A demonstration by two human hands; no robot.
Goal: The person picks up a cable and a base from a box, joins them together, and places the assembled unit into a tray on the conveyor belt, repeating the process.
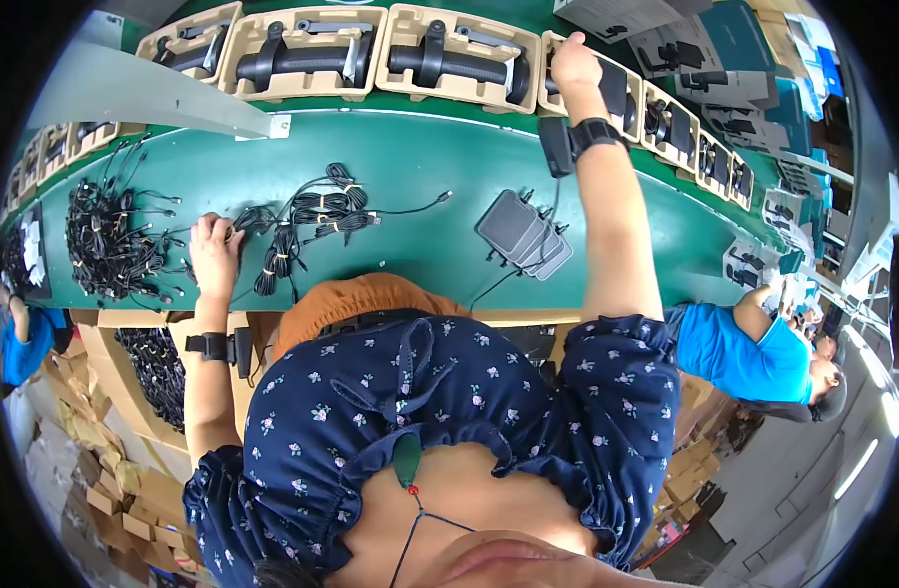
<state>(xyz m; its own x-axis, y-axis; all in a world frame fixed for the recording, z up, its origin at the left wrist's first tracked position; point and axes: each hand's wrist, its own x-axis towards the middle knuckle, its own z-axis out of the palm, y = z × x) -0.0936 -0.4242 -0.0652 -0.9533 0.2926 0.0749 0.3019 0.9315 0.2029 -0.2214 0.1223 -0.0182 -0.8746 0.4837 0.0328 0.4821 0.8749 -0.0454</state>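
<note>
My left hand (216,253) is on the green worktable (410,255) with its fingers curled on the end of a tied black cable (242,227). Beside it lie several more cable bundles (327,208), each coiled and tied. At the far right, my right hand (575,71) reaches into a tan moulded tray (551,98). Its fingers are bent closed, and what they hold, if anything, is hidden. That tray also holds a dark flat part (614,90). Each wrist wears a black strap with a box on it.
More tan trays (449,96) with black tubular devices stand in a row at the back. A large cable heap (111,235) lies left, flat grey pads (521,235) with cords right of centre. A metal post (175,93) juts in. A co-worker in blue (734,348) is at right.
</note>
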